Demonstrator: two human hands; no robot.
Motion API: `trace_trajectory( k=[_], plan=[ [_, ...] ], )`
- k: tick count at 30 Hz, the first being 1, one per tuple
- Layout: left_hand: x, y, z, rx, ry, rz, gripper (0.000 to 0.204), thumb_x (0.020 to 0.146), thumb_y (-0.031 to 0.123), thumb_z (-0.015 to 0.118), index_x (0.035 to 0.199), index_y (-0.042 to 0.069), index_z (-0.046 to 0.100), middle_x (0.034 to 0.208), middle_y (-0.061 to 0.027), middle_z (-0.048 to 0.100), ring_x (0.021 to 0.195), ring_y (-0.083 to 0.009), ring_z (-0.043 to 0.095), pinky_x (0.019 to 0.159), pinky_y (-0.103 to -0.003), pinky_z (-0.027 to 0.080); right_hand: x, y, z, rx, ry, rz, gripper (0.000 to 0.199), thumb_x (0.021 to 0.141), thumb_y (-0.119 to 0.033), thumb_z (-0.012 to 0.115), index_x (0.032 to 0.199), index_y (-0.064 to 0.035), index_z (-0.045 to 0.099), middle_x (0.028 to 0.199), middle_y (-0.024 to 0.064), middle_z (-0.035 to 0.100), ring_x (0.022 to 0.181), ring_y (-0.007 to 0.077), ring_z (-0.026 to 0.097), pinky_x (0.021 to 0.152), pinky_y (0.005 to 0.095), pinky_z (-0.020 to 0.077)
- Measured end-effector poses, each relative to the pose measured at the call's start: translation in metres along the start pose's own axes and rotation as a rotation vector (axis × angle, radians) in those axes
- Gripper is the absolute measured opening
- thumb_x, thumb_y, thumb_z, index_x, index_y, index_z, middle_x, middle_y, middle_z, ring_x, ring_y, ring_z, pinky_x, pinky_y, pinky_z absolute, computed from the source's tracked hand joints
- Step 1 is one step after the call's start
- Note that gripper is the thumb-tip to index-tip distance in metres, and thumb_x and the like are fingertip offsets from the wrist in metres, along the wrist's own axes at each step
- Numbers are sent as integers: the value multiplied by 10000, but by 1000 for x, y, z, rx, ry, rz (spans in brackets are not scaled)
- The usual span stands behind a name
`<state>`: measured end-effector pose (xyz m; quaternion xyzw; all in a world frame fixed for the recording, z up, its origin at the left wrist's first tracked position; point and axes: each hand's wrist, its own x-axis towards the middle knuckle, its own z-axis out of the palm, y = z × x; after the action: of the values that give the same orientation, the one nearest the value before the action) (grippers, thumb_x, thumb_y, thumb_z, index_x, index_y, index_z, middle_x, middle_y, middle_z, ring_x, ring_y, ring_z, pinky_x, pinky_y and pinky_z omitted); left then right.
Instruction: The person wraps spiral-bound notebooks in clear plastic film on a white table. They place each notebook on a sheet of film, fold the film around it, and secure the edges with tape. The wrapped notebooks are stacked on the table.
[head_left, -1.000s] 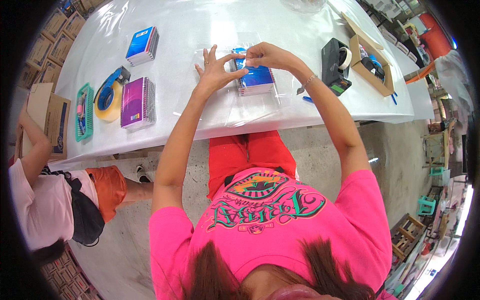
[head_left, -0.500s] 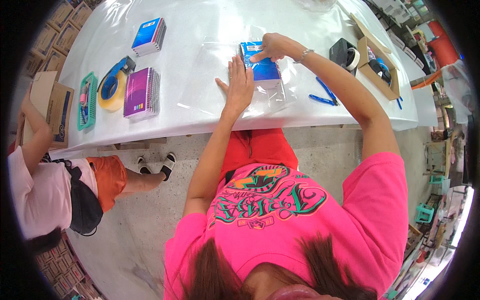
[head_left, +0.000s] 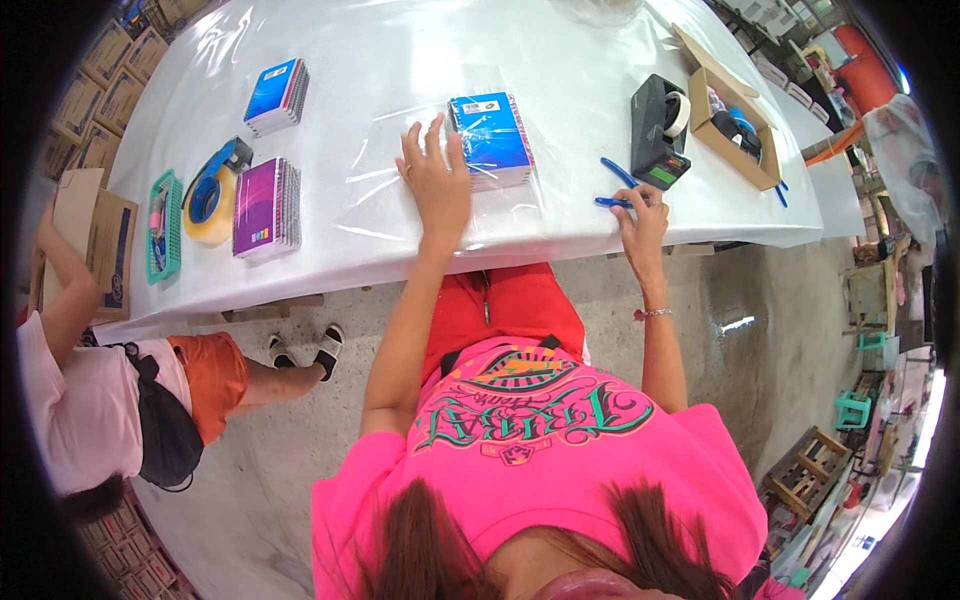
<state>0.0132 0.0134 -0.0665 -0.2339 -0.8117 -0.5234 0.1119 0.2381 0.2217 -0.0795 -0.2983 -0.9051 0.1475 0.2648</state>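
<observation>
My left hand (head_left: 436, 190) lies with fingers spread on a clear plastic sheet (head_left: 385, 180), its fingertips beside the left edge of a stack of spiral notebooks (head_left: 492, 140) with a blue cover. The plastic spreads out around and under that stack. To the right, my right hand (head_left: 643, 218) has its fingers closed at the joined end of a blue two-armed tool that looks like snips (head_left: 618, 172). The tool rests on the table with its arms apart, pointing left. Its joint is partly hidden by the fingers.
A black tape dispenser (head_left: 655, 135) and an open carton (head_left: 740, 140) stand at the right. Leftward are purple notebooks (head_left: 262, 208), another blue notebook stack (head_left: 275, 95), a blue tape gun (head_left: 212, 200) and a green basket (head_left: 163, 230). A co-worker (head_left: 90, 400) stands far left.
My right hand has left the blue notebook stack and come right and nearer, onto the blue tool. My left hand stays beside the stack, fingers now more spread. The view has shifted slightly.
</observation>
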Motion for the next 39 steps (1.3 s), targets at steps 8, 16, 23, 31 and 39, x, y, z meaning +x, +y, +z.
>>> trace_trajectory(
  k=[8,16,23,31,39],
  plan=[
    [-52,84,66,977,-551,755,450,917,384,573,1168,15,630,1297,-181,531,1378,-299,342,1188,-562,66,40,-32,-6,610,248,128,196,897,-127,660,1065,-26,652,1006,76,656,942,195,598,856,335,444],
    [-88,80,106,888,-363,687,482,914,429,563,1201,45,614,1170,-206,572,1184,-304,524,1183,-565,73,108,-42,31,314,26,-413,157,814,-81,699,967,-47,709,1009,121,655,906,295,609,801,376,476],
    [-57,82,20,-20,-421,466,348,915,298,605,1164,55,602,1160,-172,581,1118,-351,535,1019,-468,364,104,-33,57,397,-75,-336,184,847,-102,679,1018,-57,732,1006,153,645,869,285,599,782,361,479],
    [38,-47,32,243,-285,-240,804,960,639,313,1309,-62,495,1317,-293,407,1246,-434,390,1062,-540,287,114,-115,85,962,-657,60,643,1021,-493,386,1227,95,543,1153,148,592,999,182,537,938,324,427],
    [17,15,20,-548,-210,-192,734,964,413,516,1450,-61,236,1413,-279,353,1355,-368,329,1133,-436,243,78,-135,49,1181,-465,113,574,990,-205,509,1453,-3,236,1385,175,418,1257,221,439,1058,339,361]
  ],
)
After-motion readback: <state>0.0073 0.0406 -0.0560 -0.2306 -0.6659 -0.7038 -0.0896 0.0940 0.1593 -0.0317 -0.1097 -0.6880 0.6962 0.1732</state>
